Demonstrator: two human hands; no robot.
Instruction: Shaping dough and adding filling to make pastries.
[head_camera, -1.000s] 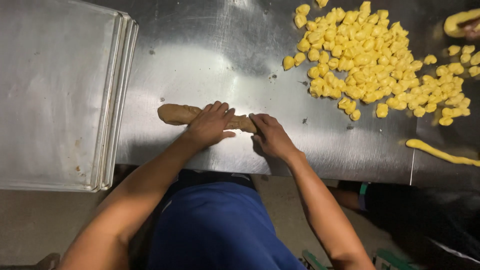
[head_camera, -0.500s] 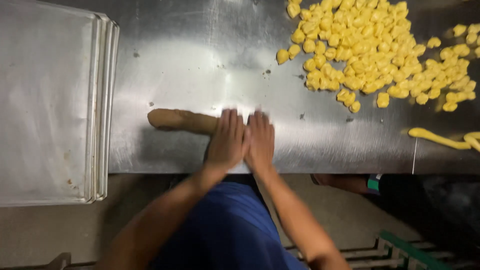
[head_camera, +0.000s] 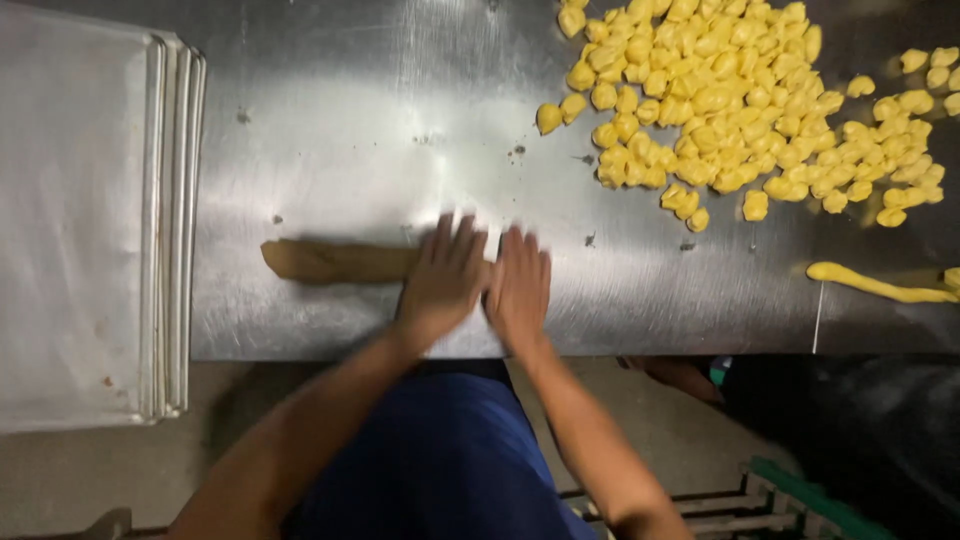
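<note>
A brownish roll of dough (head_camera: 335, 260) lies lengthwise on the steel table (head_camera: 370, 130) near its front edge. My left hand (head_camera: 442, 275) presses flat on the roll's right end, fingers spread. My right hand (head_camera: 518, 285) lies flat right beside it, palm down, the two hands nearly touching. The dough under both palms is hidden; only the left part of the roll shows. Both hands are motion-blurred.
A stack of flat metal trays (head_camera: 90, 220) sits at the left. A large pile of small yellow dough pieces (head_camera: 730, 110) covers the table's far right. A thin yellow dough rope (head_camera: 875, 285) lies at the right edge. A dark-clothed person (head_camera: 860, 430) stands at the lower right.
My hands came together from apart and slid away from me over the roll. The roll has grown longer and thinner toward the left.
</note>
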